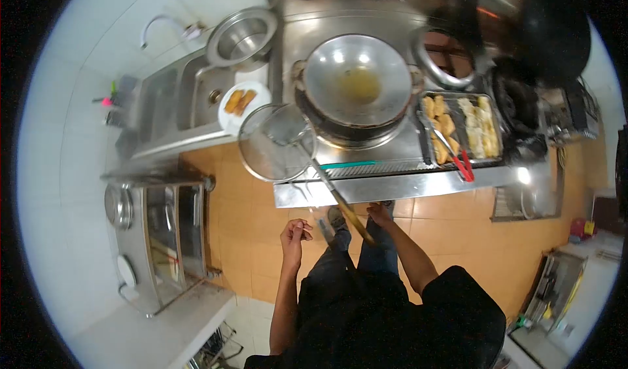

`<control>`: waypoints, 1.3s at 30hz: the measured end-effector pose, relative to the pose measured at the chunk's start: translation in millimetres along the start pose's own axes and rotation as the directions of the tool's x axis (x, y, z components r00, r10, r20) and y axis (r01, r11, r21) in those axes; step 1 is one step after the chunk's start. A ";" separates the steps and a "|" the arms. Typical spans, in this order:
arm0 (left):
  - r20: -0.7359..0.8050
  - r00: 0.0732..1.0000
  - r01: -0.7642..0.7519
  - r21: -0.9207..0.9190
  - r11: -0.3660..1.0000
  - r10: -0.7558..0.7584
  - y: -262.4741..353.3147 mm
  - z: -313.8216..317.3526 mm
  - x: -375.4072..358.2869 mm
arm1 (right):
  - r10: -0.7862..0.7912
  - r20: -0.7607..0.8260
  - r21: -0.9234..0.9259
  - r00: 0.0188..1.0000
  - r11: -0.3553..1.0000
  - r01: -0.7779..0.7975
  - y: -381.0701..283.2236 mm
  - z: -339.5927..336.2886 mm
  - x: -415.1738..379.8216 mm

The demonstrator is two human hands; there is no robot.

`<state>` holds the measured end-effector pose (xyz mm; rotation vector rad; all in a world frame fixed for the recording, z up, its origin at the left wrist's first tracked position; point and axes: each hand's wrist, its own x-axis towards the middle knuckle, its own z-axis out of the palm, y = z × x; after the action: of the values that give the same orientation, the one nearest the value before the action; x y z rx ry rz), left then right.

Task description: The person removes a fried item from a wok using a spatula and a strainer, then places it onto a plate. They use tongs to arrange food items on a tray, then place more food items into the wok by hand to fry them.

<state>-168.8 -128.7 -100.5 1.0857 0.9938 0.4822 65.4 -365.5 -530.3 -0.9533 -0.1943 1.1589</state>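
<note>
My left hand is in the air below the counter's front edge, palm inward and fingers loosely curled with gaps between them. Nothing shows in it. My right hand is close to that edge, its fingers drawn together; what they hold, if anything, is hidden. Between the hands slants the long handle of a wire-mesh skimmer, whose round head lies at the counter's left end. It looks apart from both hands. Beyond stands a wide wok with some yellowish oil at its bottom.
Right of the wok, a dark tray holds fried pieces and pale battered pieces, with red-handled tongs across it. A white plate with fried pieces sits by the sink, near a metal pot. A metal cart stands left.
</note>
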 end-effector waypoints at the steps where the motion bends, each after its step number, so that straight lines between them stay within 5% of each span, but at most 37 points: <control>1: 0.005 1.000 -0.018 -0.020 1.000 0.018 1.8 8.4 8.3 | 0.068 -0.135 -0.311 0.989 0.944 -0.107 -32.6 17.9 -14.7; 2: 0.033 0.999 -0.019 -0.024 1.000 0.019 6.9 19.4 14.6 | 0.098 -0.285 -0.567 0.953 0.784 -0.251 -72.3 44.3 -31.4; 6: 0.094 0.993 -0.074 0.002 0.997 0.074 25.1 56.3 34.6 | 0.213 -0.517 -0.443 0.829 0.762 -0.472 -200.0 102.1 -95.8; 10: 0.165 0.978 -0.128 0.007 0.992 0.125 36.5 96.4 44.6 | 0.139 -0.634 -0.353 0.761 0.823 -0.445 -239.6 90.9 -138.6; 13: 0.179 0.974 -0.132 -0.031 0.991 0.136 32.7 122.0 47.8 | -0.334 -0.632 -0.542 0.699 0.836 -0.090 -259.7 71.9 -167.9; 14: 0.191 0.972 -0.130 -0.032 0.991 0.133 30.4 131.8 47.1 | -0.340 -0.639 -0.541 0.690 0.836 -0.090 -264.5 59.0 -175.6; 16: 0.172 0.978 -0.114 -0.037 0.993 0.119 24.0 150.9 45.7 | -0.611 -0.575 -0.752 0.544 0.656 -0.059 -302.1 62.0 -186.5; 20: 0.151 0.981 -0.110 -0.076 0.991 0.120 16.7 203.2 36.3 | -0.643 -0.594 -0.780 0.484 0.608 -0.148 -392.7 79.6 -184.7; 22: 0.153 0.980 -0.120 -0.079 0.990 0.131 13.5 232.4 30.5 | -0.670 -0.550 -0.814 0.499 0.562 -0.143 -425.1 70.7 -173.9; 24: 0.164 0.979 -0.104 -0.092 0.990 0.118 11.5 263.6 23.2 | -0.794 -0.219 -0.973 0.566 0.218 -0.071 -452.4 58.9 -160.1; 25: 0.162 0.980 -0.099 -0.081 0.992 0.111 10.0 279.1 21.3 | -0.792 -0.144 -0.988 0.593 0.151 -0.039 -468.3 62.3 -152.4; 28: 0.163 0.981 -0.100 -0.067 0.993 0.110 5.6 323.9 14.5 | -0.640 -0.040 -0.999 0.768 0.047 -0.013 -492.5 58.6 -128.1; 30: 0.163 0.980 -0.098 -0.085 0.992 0.111 5.2 346.1 9.8 | -0.614 0.057 -0.998 0.788 -0.065 0.023 -495.9 56.5 -111.3; 39: 0.280 0.955 -0.121 0.067 0.990 0.098 32.9 365.0 14.8 | -0.425 -0.044 -0.989 0.904 -0.112 -0.101 -485.5 70.7 -71.5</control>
<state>154.9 -288.1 -34.6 1.2507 0.7153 0.3683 327.5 -423.2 -113.5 -2.4606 -1.0103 0.2840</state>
